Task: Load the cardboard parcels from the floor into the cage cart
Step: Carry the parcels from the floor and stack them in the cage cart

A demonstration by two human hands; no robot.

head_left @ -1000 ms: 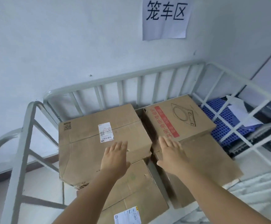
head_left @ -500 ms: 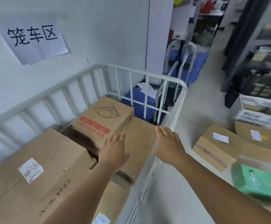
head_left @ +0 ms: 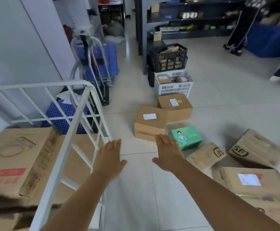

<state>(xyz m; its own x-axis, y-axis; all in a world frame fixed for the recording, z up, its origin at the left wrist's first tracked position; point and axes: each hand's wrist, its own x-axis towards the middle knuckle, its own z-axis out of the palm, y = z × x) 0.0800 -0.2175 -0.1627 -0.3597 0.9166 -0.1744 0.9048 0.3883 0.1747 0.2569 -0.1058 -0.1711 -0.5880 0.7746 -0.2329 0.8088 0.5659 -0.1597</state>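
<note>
The white cage cart (head_left: 72, 129) stands at the left with a large cardboard box (head_left: 17, 160) printed with a washer drawing inside it. Several parcels lie on the tiled floor at the right: a brown box with a label (head_left: 150, 122), another behind it (head_left: 176, 105), a green box (head_left: 186, 136), two SF-marked boxes (head_left: 206, 155) (head_left: 254, 147) and a big labelled box (head_left: 249, 182). My left hand (head_left: 108, 157) and my right hand (head_left: 168, 153) are stretched out flat over the floor, fingers apart, holding nothing.
A white crate (head_left: 173, 85) and a black crate (head_left: 168, 58) are stacked by dark shelving (head_left: 186, 19). A folded trolley (head_left: 94, 64) and blue pallets (head_left: 64, 114) stand behind the cart. People's legs (head_left: 236, 30) are at the far right.
My view has swung right from the cart's boxes to the parcels on the floor. Both empty hands came along, now hovering over the floor instead of the loaded boxes.
</note>
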